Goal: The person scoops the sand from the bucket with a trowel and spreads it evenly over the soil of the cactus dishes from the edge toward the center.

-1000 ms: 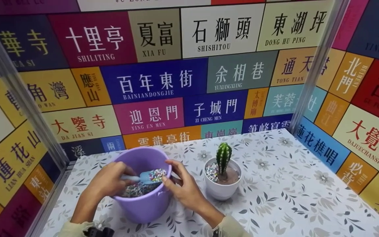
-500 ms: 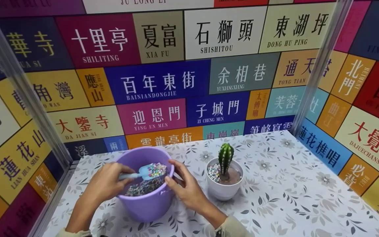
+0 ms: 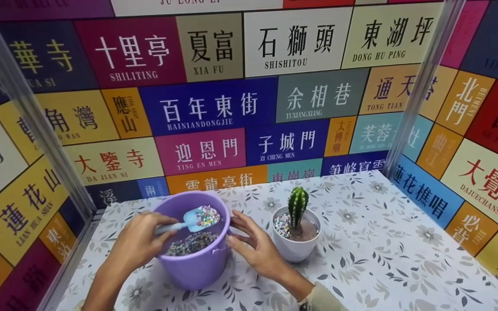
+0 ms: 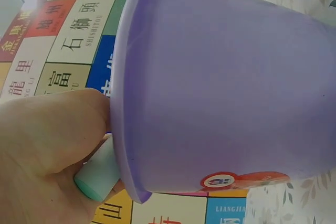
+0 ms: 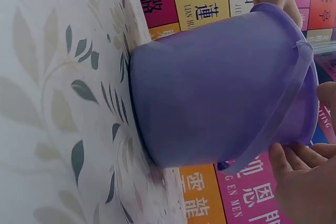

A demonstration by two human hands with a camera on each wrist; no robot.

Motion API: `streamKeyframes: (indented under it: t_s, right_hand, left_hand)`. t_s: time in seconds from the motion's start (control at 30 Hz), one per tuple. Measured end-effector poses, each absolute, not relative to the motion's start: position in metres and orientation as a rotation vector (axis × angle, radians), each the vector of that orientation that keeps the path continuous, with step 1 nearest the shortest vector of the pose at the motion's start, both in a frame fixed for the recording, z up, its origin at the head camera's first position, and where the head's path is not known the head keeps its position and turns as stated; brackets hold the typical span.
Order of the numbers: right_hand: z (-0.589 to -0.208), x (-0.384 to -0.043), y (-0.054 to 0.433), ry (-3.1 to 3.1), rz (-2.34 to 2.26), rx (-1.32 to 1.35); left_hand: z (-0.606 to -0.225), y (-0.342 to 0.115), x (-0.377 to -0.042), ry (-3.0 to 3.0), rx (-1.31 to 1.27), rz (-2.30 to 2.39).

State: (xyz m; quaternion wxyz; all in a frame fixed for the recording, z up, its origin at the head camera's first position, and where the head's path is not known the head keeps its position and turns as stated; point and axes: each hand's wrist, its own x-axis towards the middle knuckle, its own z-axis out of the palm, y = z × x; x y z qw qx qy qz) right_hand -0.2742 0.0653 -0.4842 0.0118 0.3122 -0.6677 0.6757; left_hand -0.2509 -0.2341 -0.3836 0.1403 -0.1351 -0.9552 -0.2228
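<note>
My left hand (image 3: 143, 237) grips the handle of a small light-blue scoop (image 3: 192, 221), its blade heaped with multicoloured pebbles (image 3: 209, 216). The scoop is above the pebbles lying inside a purple bucket (image 3: 195, 272). In the left wrist view the bucket's wall hides the blade, and only the scoop's handle end (image 4: 97, 174) shows in the palm. Beside the bucket's right rim is my right hand (image 3: 260, 252), fingers loosely spread. In the right wrist view, its fingertips (image 5: 281, 156) are right at the rim, near the bucket's hanging handle (image 5: 286, 103).
Right of the bucket stands a white pot (image 3: 294, 250) with a green cactus (image 3: 296, 207); colourful pebbles cover part of its brown soil. A floral cloth (image 3: 387, 259) covers the table. Panels with printed place names (image 3: 205, 103) rise behind and at both sides.
The loaded scoop has risen from the pebbles in the bucket. My right hand has loosened from the rim and moved slightly right.
</note>
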Motion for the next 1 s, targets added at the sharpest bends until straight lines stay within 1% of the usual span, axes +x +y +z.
streamKeyframes:
  t_s: [0.27, 0.5, 0.77, 1.0]
  right_hand:
    - [-0.48, -0.261, 0.099, -2.139, 1.977, 0.995]
    - [-0.482, -0.256, 0.127, -2.064, 1.829, 1.028]
    - [-0.483, -0.257, 0.162, -1.987, 1.704, 0.925]
    - [-0.488, -0.265, 0.192, -1.94, 1.635, 0.762]
  left_hand:
    - [-0.375, -0.225, -0.243, -2.717, -0.426, -0.651]
    - [-0.37, -0.221, -0.238, -2.691, -0.435, -0.637]
    - [-0.366, -0.213, -0.237, -2.715, -0.431, -0.678]
    - [-0.368, -0.2, -0.239, -2.698, -0.496, -0.683]
